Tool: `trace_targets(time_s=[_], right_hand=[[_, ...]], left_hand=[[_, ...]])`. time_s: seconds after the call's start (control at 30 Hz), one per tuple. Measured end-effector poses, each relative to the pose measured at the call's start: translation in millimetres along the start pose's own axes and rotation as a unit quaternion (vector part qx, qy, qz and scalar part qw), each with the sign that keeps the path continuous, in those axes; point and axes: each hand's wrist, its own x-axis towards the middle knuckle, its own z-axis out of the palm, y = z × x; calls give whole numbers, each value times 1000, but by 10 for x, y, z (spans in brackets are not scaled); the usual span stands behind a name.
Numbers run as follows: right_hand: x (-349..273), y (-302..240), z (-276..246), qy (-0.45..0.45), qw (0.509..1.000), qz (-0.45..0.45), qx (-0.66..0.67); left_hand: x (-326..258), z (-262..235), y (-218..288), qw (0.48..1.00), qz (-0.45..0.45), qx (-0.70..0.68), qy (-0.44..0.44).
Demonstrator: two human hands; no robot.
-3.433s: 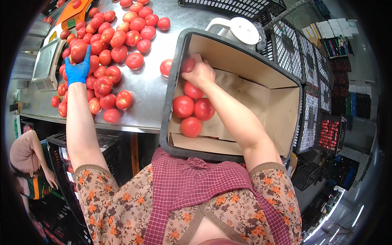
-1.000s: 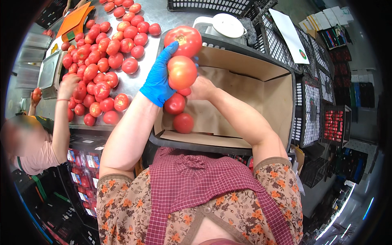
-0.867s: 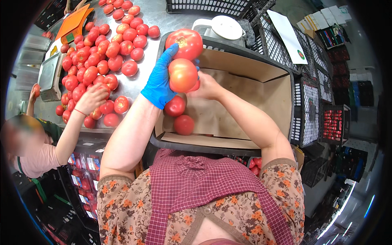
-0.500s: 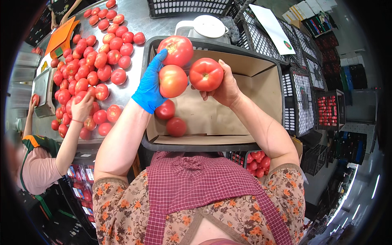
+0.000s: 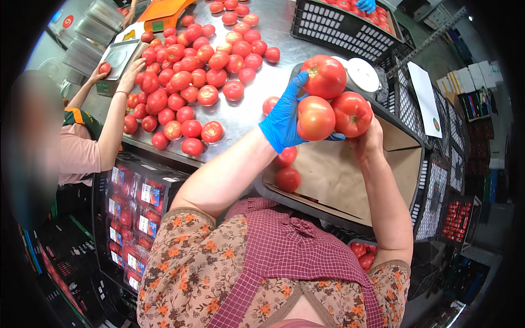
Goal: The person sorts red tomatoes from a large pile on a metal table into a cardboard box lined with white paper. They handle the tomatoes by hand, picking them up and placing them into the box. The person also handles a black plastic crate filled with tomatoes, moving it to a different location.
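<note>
My left hand (image 5: pixel 278 121), in a blue glove, grips two large red tomatoes, an upper tomato (image 5: pixel 326 75) and a paler lower tomato (image 5: pixel 315 118). Its blue fingertips show beneath them. My bare right hand (image 5: pixel 370 143) is closed round a third tomato (image 5: pixel 353 113), which sits against the other two; most of its fingers are hidden behind it. Both hands are above a black crate (image 5: pixel 322 214) lined with brown paper (image 5: pixel 344 180). Inside its left end lie two tomatoes, one lower (image 5: pixel 287 179) and one partly under my left wrist (image 5: pixel 286 157).
Many tomatoes (image 5: pixel 180 81) cover the steel table (image 5: pixel 268 24) at left. A co-worker's hands (image 5: pixel 130 76) are beside a scale (image 5: pixel 119 57); one holds a tomato. A gloved hand (image 5: pixel 365 5) is over a far crate (image 5: pixel 342 33). Packed trays (image 5: pixel 131 218) stand lower left, stacked crates (image 5: pixel 437 180) right.
The view has swung left, so the scene sits further right. My right hand's tomato now sits against the two in my left. The co-worker's nearer hand has left the pile for the scale's side.
</note>
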Motion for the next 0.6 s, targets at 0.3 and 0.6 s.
trace_targets(time_s=[0.3, 0.6], right_hand=[[308, 489, 233, -145, 977, -71, -137], [140, 1227, 310, -290, 767, -129, -558]], left_hand=[[-304, -756, 918, 970, 244, -6, -21], [-1190, -2120, 2754, 896, 380, 42, 226]])
